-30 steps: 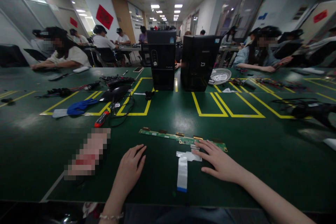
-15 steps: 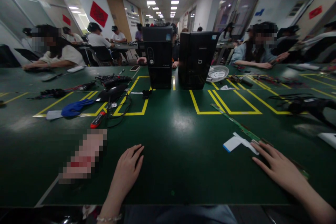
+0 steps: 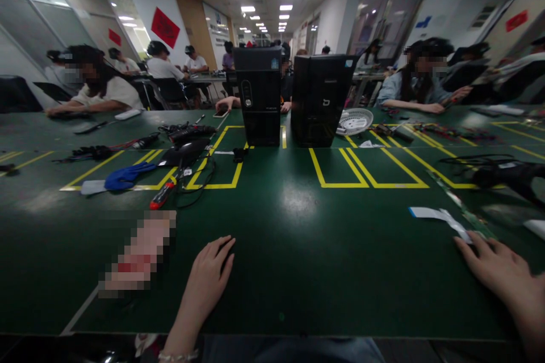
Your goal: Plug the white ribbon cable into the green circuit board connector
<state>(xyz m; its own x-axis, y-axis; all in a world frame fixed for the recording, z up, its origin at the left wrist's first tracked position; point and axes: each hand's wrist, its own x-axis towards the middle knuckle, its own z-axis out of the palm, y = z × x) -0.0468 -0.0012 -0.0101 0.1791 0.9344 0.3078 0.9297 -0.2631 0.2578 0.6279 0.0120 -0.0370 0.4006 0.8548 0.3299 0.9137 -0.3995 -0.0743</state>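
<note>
My left hand lies flat on the green table near its front edge, fingers apart, holding nothing. My right hand rests flat at the far right, its fingertips on the near end of a long narrow green circuit board that runs away from me toward the yellow lines. A white flat ribbon cable with a blue tip hangs off the board to the left of my fingers.
Two black computer towers stand at the table's middle. A red-handled screwdriver, blue glove, black cables and a mouse lie at left. A white fan grille sits behind right. Other people work at surrounding tables.
My right hand slid the circuit board and its ribbon cable from in front of me to the far right, turning it lengthwise. My left hand stayed put.
</note>
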